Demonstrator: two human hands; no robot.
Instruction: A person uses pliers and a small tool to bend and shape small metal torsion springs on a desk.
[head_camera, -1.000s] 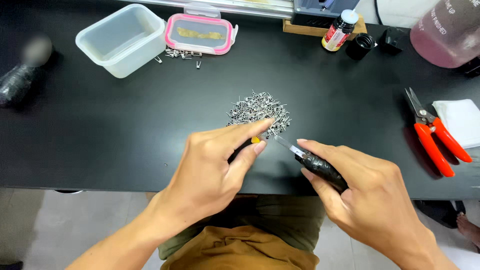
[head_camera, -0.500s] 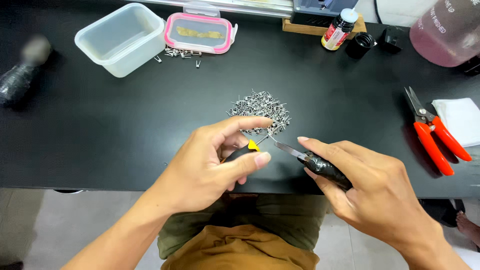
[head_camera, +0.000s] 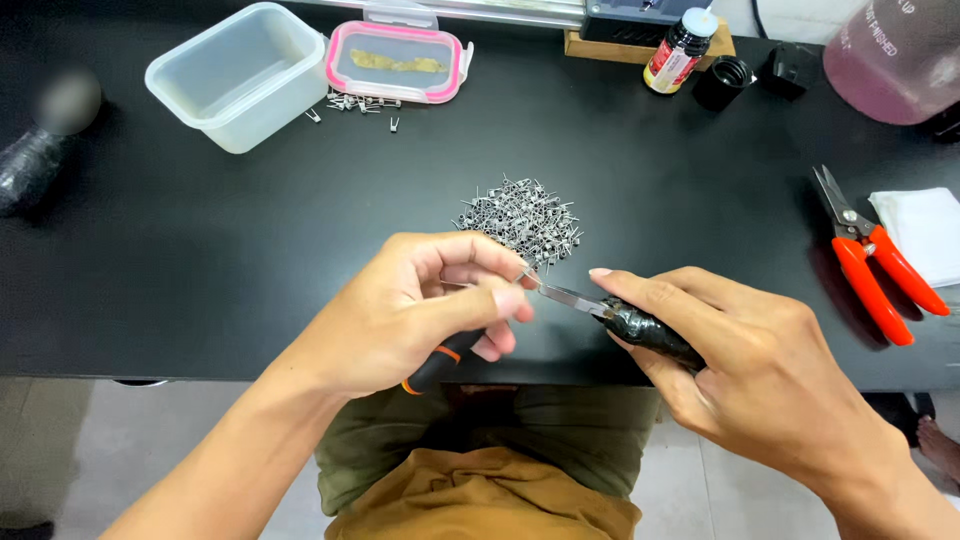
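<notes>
Black table, tweezers gripped right-handed.

A black table fills most of the view (its surface matte, with soft even light on it). Below its front edge lies pale tiled floor.

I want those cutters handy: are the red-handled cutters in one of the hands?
No, the red-handled cutters lie on the black table, apart from the right hand.

Shiny metal coils heaped on a matt black table; tweezers of bright steel, handle wrapped in glossy black tape.
</notes>
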